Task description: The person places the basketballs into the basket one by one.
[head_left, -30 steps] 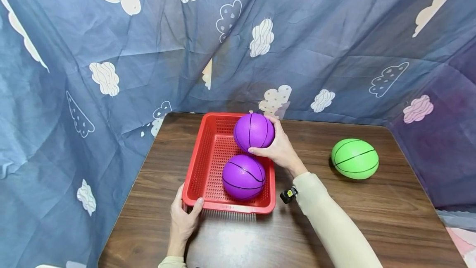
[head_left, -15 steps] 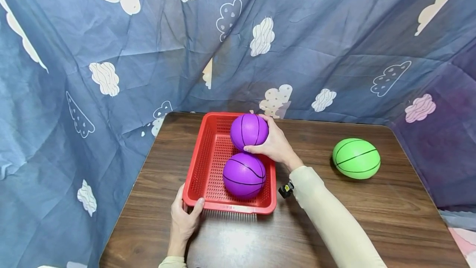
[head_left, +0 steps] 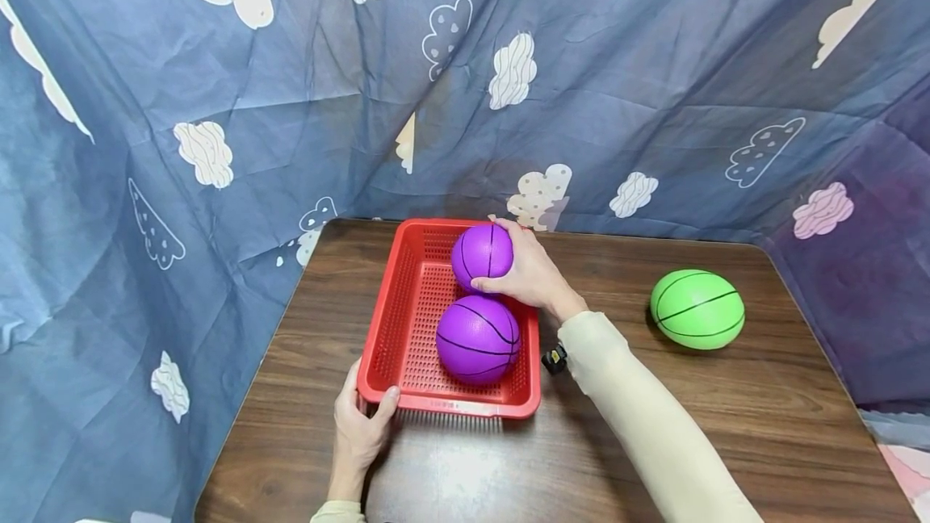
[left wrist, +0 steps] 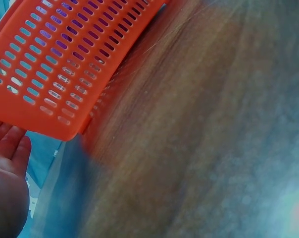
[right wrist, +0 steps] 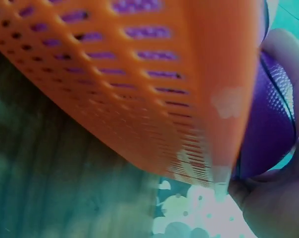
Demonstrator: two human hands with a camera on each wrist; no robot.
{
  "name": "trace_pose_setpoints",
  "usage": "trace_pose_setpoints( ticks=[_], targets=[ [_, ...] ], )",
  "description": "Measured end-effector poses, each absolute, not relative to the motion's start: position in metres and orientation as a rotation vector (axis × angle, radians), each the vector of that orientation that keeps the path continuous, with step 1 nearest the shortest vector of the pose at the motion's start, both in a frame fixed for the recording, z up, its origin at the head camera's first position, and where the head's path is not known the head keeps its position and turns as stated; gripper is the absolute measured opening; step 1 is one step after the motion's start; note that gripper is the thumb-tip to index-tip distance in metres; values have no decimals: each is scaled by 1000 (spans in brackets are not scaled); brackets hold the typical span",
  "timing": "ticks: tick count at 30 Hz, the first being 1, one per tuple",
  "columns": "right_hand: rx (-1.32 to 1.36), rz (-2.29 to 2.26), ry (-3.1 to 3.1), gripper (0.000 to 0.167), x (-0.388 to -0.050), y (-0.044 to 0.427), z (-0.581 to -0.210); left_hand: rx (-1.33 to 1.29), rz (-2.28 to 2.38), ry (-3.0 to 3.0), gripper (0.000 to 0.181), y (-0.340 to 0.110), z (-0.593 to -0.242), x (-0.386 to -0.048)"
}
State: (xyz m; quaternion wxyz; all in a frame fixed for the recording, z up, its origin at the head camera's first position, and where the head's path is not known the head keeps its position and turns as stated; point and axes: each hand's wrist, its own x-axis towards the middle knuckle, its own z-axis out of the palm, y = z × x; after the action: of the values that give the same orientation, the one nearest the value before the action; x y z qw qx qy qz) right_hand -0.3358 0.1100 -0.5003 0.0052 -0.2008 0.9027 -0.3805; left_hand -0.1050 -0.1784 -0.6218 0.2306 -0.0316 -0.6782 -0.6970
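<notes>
A red plastic basket (head_left: 392,309) with perforated sides lies on the table; its wall (left wrist: 40,114) fills the upper left of the left wrist view. My left hand (head_left: 358,428) grips its near left corner, thumb over the rim. With my right hand (head_left: 529,269) I hold a purple ball (head_left: 475,257) with black lines in the far right part of the basket, thumb on the near side and fingers on the far side. The same ball (right wrist: 266,129) shows past the rim in the right wrist view. Just nearer, a second purple ball (head_left: 475,341) rests in the basket.
A green ball (head_left: 697,309) lies on the brown wooden table (head_left: 617,442) to the right. Blue cloud-print cloth (head_left: 327,103) hangs behind and at the left. A small black device (head_left: 555,359) sits at my right wrist, next to the basket's right side.
My right hand has carried the far purple ball slightly left and lower into the basket. The nearer purple ball has rolled a little. My left hand stays at the corner.
</notes>
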Motion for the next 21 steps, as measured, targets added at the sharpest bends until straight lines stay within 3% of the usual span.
trace_pose_setpoints(
  ticks=[6,13,21],
  targets=[
    [-602,-1014,2878,117,-342,105,-492,-76,-1915,-1876,69,-178,-621,-105],
    [-521,-794,2928,128,-345,100,-492,-67,-1915,-1886,68,-179,-621,-104],
    [-493,-581,2927,128,-345,99,-486,-56,-1898,-1914,65,-179,-620,-105]
  ],
)
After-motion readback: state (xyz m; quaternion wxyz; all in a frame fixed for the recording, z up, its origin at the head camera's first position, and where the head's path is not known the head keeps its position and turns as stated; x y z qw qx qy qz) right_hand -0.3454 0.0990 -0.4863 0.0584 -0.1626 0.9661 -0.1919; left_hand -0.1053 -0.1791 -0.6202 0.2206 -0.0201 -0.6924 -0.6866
